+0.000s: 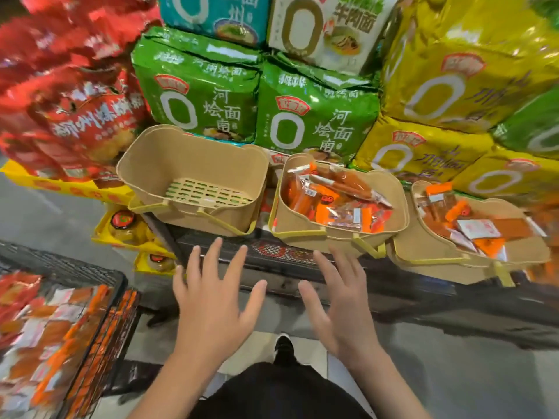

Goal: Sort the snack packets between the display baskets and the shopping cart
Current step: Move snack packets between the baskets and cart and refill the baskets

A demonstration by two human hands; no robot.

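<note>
shopping cart (pixel 116 285) near left, full of orange packets | far row of tan baskets: left basket (pixel 193 173) bare, middle basket (pixel 305 228) and right basket (pixel 429 255) hold snack packets (pixel 338 195) | left hand (pixel 211 300), right hand (pixel 338 306) both spread, holding nothing | tip: likely scoop from middle basket with both palms, avoid spills

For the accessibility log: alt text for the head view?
Both hands, left hand and right hand, hover open and empty before three tan baskets: the left basket empty, the middle basket and right basket holding orange snack packets. Shopping cart lower left.
</note>
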